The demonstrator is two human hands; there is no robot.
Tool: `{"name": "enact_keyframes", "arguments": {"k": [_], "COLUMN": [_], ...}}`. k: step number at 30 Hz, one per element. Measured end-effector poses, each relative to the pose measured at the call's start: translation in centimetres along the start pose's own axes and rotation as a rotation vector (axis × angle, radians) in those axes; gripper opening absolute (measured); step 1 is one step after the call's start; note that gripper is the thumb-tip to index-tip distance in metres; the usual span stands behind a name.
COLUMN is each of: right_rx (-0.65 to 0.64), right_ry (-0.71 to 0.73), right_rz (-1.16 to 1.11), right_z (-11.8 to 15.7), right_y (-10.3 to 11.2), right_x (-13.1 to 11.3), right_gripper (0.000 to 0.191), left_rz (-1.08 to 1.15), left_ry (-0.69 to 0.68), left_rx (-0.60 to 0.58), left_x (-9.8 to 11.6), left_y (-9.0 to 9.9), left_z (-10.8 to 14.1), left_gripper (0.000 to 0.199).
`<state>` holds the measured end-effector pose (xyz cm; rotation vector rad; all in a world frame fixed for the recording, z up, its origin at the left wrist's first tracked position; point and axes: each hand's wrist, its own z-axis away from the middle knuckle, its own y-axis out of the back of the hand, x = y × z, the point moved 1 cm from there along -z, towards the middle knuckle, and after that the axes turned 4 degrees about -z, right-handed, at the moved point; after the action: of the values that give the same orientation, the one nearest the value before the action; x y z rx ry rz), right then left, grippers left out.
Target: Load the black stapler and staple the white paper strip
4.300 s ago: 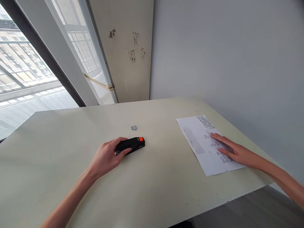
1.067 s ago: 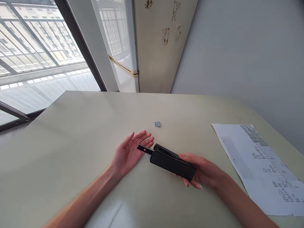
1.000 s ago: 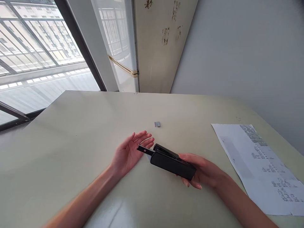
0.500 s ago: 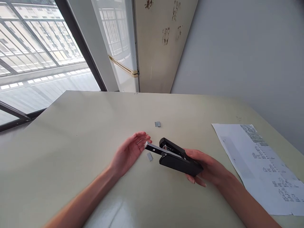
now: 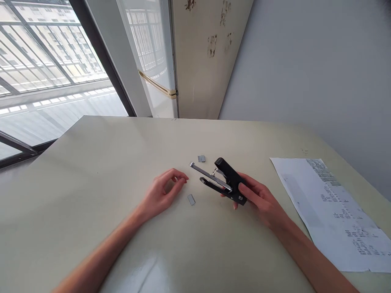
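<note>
In the head view, a black plastic stapler with a silver metal magazine rail [image 5: 227,173] is being held spread open above the desk [image 5: 91,207], its nose angled toward the far left. The rail is swung clear between the upper arm and the base; whether staples are seated in it is too small to tell.

The stapler's rear is gripped by the right hand [image 5: 263,201], thumb on the near side, fingers wrapped around. The left hand [image 5: 162,193] is curled loosely, thumb drawn up close to the fingertips; whether anything is pinched there cannot be told.

And the count: one stapler, one printed white paper sheet [image 5: 320,221] at the right, and three small grey metal staple strips, two lying side by side as a far pair [image 5: 201,158] and one nearer single strip [image 5: 191,199] just beside the left hand.

The desk is pale cream and glossy, with light reflected at its near side. Beyond it are seen a glossy white door [image 5: 149,40] with a gold-coloured handle [image 5: 157,84], a beige panel [image 5: 201,81] marked by brown patches, a plain grey-blue wall [image 5: 305,61], and a dark-framed window [image 5: 45,49] through which railings are shown.
</note>
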<state>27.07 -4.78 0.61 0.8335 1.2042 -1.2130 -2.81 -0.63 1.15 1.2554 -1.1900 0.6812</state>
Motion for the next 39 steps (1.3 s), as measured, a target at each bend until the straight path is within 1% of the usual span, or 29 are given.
{"name": "enact_keyframes", "arguments": {"k": [3,5,8,13,16,21,25,27,28,29,32,33,35,37,39], "right_rx": [0.203,0.282,0.333,0.334,0.288,0.217,0.168,0.15,0.158,0.182,0.288,0.287,0.196,0.046,-0.056], "right_ry": [0.077,0.106,0.15,0.271,0.327,0.311,0.284,0.302,0.347,0.424,0.769,0.873,1.001,1.044,1.052], "right_rz": [0.182,0.278,0.38,0.542,0.604,0.644,0.682,0.732,0.769,0.815,0.942,0.965,0.993,1.019,1.04], "right_z": [-0.2,-0.3,-0.4,-0.6,-0.9,-1.1,-1.0,-1.0,-1.0,-0.9,-0.5,-0.3,0.2,0.6,0.7], "right_y": [0.4,0.6,0.7,1.0,1.5,2.3,2.6,2.6,2.5,2.4,1.4,0.8,-0.6,-2.1,-3.3], "right_x": [0.5,0.9,1.3,1.7,1.7,1.7,1.3,1.2,1.1,1.0,0.8,0.9,1.1,1.4,1.7], "right_gripper": [0.048,0.051,0.051,0.042,0.038,0.038,0.036,0.033,0.032,0.032,0.039,0.041,0.043,0.039,0.031], "left_rz": [-0.19,-0.277,-0.348,-0.378,-0.377,-0.341,-0.313,-0.27,-0.238,-0.202,-0.108,-0.087,-0.06,-0.039,-0.014], "left_ry": [-0.14,-0.208,-0.257,-0.236,-0.254,-0.296,-0.231,-0.191,-0.174,-0.158,-0.121,-0.112,-0.094,-0.071,-0.052], "left_rx": [-0.174,-0.262,-0.317,-0.365,-0.358,-0.293,-0.233,-0.201,-0.185,-0.175,-0.182,-0.191,-0.216,-0.24,-0.27], "left_x": [-0.4,-0.7,-1.2,-1.6,-1.6,-1.5,-1.1,-0.8,-0.6,-0.4,0.0,0.0,0.0,-0.1,-0.2], "left_y": [0.5,0.7,0.8,0.6,0.5,0.3,-0.2,-0.8,-1.1,-1.5,-2.6,-3.0,-3.5,-3.7,-3.8], "left_z": [-0.1,-0.2,-0.3,-0.1,-0.1,-0.2,0.2,0.6,0.8,1.0,1.6,1.8,2.1,2.3,2.4], "left_gripper": [0.018,0.023,0.027,0.016,0.015,0.016,0.016,0.015,0.014,0.015,0.019,0.021,0.027,0.029,0.03]}}
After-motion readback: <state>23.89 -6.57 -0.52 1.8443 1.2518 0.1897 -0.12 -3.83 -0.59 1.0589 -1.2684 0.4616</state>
